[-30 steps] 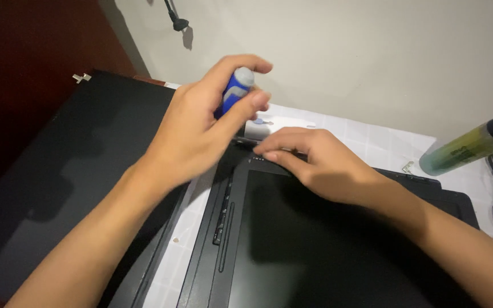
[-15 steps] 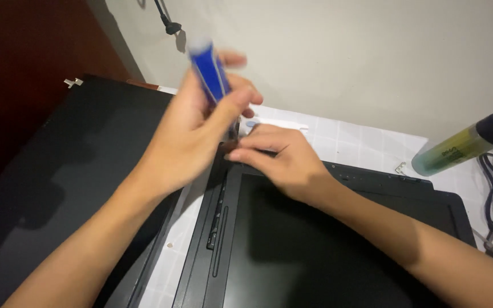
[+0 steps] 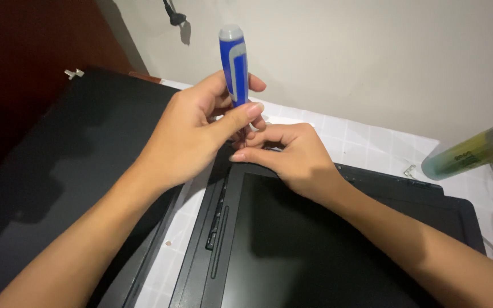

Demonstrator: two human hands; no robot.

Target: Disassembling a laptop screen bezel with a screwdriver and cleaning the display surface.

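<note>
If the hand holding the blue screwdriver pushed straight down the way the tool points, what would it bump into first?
Probably the top corner of the black tablet. The left hand holds the blue screwdriver upright, tip hidden behind the right hand's fingers, so those fingers might meet it first.

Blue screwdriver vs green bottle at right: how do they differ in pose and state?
The blue screwdriver stands upright, handle up; the green bottle lies tilted near the right edge. The screwdriver is gripped by the left hand, with the right hand at its tip; the bottle is untouched. The screwdriver's handle is opaque, the bottle translucent with a dark cap.
</note>
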